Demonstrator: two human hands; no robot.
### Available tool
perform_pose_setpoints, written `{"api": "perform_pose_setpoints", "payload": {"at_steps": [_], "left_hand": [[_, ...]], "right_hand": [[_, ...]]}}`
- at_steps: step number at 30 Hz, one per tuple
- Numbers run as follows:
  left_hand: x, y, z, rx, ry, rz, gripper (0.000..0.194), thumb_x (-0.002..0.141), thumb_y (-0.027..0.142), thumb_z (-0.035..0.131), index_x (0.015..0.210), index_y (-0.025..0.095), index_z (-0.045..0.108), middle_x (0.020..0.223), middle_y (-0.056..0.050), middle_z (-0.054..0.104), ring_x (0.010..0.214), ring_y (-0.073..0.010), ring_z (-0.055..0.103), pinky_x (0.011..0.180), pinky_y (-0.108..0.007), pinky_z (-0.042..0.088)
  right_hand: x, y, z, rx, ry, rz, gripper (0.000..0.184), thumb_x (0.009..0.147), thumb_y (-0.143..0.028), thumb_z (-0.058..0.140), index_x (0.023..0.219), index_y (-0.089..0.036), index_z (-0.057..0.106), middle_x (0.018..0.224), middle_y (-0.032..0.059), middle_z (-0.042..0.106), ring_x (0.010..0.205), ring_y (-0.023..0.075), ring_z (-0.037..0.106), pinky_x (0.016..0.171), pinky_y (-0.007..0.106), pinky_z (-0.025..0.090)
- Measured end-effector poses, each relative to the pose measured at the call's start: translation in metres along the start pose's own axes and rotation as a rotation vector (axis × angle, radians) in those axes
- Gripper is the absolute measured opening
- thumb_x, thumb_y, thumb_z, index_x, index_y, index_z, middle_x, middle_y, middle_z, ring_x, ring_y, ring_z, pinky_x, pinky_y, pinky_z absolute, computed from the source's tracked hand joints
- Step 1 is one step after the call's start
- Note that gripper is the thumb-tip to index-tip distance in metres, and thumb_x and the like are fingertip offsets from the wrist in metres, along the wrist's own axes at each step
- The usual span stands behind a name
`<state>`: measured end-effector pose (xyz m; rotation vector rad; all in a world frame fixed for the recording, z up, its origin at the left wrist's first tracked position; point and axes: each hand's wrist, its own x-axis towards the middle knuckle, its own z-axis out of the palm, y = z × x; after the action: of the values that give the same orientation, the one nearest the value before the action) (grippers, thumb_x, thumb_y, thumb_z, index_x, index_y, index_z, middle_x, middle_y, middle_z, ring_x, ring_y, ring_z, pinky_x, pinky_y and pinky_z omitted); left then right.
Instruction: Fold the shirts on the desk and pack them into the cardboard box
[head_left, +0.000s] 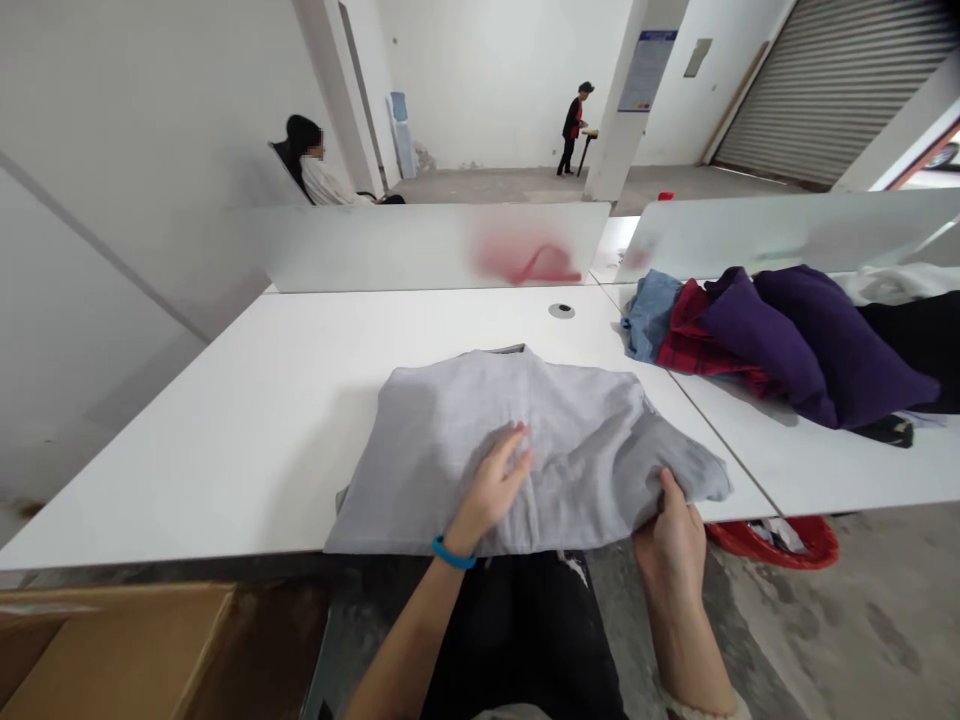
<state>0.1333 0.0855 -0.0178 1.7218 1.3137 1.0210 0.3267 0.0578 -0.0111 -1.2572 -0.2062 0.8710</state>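
A light grey garment (442,430), seemingly a shirt, lies spread on the white table (247,420), its lower edge along the table's front edge. My left hand (495,485), with a blue band on the wrist, rests flat on the middle of the cloth, fingers stretched out. At the right side my right hand (671,535) pinches the garment's edge, thumb on top and the other fingers hidden underneath. The cloth is wrinkled and partly folded over near that hand, while its left part lies smooth.
Heaped clothes (795,340) in purple, red plaid, denim and black lie at the right. Below them stands a red-lined bin (814,540). A cardboard box (127,650) is at lower left. Frosted partitions (390,245) line the table's back. Two people are beyond, one seated, one standing.
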Motion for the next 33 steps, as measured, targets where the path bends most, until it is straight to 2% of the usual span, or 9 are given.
{"api": "perform_pose_setpoints", "payload": {"at_steps": [5,7,10,13,15,19,25,30,33], "left_hand": [[-0.043,-0.013,-0.074,-0.418,0.442,-0.160,0.045,0.095,0.044,0.031,0.128,0.021,0.051,0.139,-0.008,0.049,0.128,-0.0222,0.045,0.108,-0.043,0.038],[-0.065,-0.019,-0.103,-0.599,0.630,-0.212,0.041,0.091,0.042,0.040,0.122,0.021,0.056,0.136,-0.010,0.053,0.127,-0.0244,0.047,0.109,-0.045,0.037],[-0.095,-0.025,-0.135,-0.827,0.871,-0.285,0.033,0.084,0.042,0.053,0.109,0.023,0.064,0.129,-0.008,0.059,0.124,-0.0245,0.050,0.110,-0.044,0.034],[-0.115,-0.031,-0.151,-0.822,0.943,-0.354,0.038,0.082,0.051,0.053,0.108,0.024,0.063,0.128,-0.007,0.060,0.121,-0.0256,0.053,0.109,-0.047,0.035],[-0.122,-0.036,-0.154,-0.742,0.907,-0.397,0.044,0.081,0.054,0.054,0.112,0.024,0.060,0.127,-0.009,0.060,0.119,-0.0268,0.054,0.107,-0.049,0.036],[-0.118,-0.050,-0.148,-0.397,0.795,-0.444,0.057,0.076,0.055,0.060,0.122,0.022,0.051,0.130,-0.013,0.056,0.118,-0.0285,0.055,0.103,-0.049,0.039],[-0.103,-0.060,-0.143,0.269,0.442,-0.401,0.068,0.077,0.056,0.055,0.132,0.018,0.044,0.136,-0.017,0.050,0.126,-0.0331,0.047,0.103,-0.051,0.036],[-0.097,-0.061,-0.173,0.623,0.279,-0.358,0.051,0.081,0.051,0.043,0.119,0.020,0.057,0.117,-0.017,0.064,0.111,-0.0377,0.057,0.096,-0.052,0.040],[-0.056,-0.048,-0.194,0.799,0.288,-0.285,0.047,0.084,0.045,0.037,0.117,0.019,0.059,0.119,-0.017,0.063,0.113,-0.0379,0.055,0.097,-0.052,0.037]], "right_hand": [[-0.030,-0.015,0.059,-0.269,-0.209,-0.146,0.047,0.076,-0.054,0.061,0.103,-0.015,0.062,0.101,0.0084,0.069,0.099,0.0236,0.062,0.074,0.028,0.054],[-0.057,-0.013,0.086,-0.462,-0.485,-0.250,0.048,0.083,-0.054,0.053,0.104,-0.012,0.064,0.098,0.0107,0.069,0.102,0.0270,0.061,0.084,0.036,0.052],[-0.103,0.013,0.115,-0.669,-1.009,-0.619,0.046,0.092,-0.036,0.043,0.125,-0.007,0.055,0.130,0.0173,0.055,0.126,0.0317,0.044,0.104,0.050,0.036],[-0.137,0.060,0.120,-0.906,-1.384,-1.037,0.050,0.088,-0.017,0.043,0.136,-0.002,0.042,0.147,0.0214,0.032,0.139,0.0355,0.020,0.111,0.057,0.022],[-0.147,0.087,0.114,-1.064,-1.516,-1.188,0.050,0.088,-0.013,0.043,0.136,0.000,0.041,0.147,0.0237,0.031,0.139,0.0366,0.018,0.111,0.058,0.020],[-0.144,0.103,0.103,-1.151,-1.575,-1.260,0.050,0.092,-0.022,0.045,0.139,-0.003,0.038,0.147,0.0221,0.032,0.138,0.0340,0.023,0.112,0.053,0.024],[-0.135,0.071,0.088,-0.906,-1.622,-1.237,0.046,0.095,-0.037,0.044,0.134,-0.013,0.046,0.144,0.0127,0.041,0.137,0.0265,0.029,0.110,0.045,0.031],[-0.098,0.041,0.045,-0.716,-1.254,-0.950,0.032,0.095,-0.019,0.038,0.115,-0.021,0.061,0.109,0.0095,0.066,0.102,0.0205,0.060,0.089,0.036,0.049],[-0.068,0.027,0.016,-0.851,-1.001,-0.620,0.032,0.094,-0.029,0.041,0.116,-0.022,0.062,0.089,0.0081,0.069,0.074,0.0205,0.064,0.070,0.032,0.051]]}}
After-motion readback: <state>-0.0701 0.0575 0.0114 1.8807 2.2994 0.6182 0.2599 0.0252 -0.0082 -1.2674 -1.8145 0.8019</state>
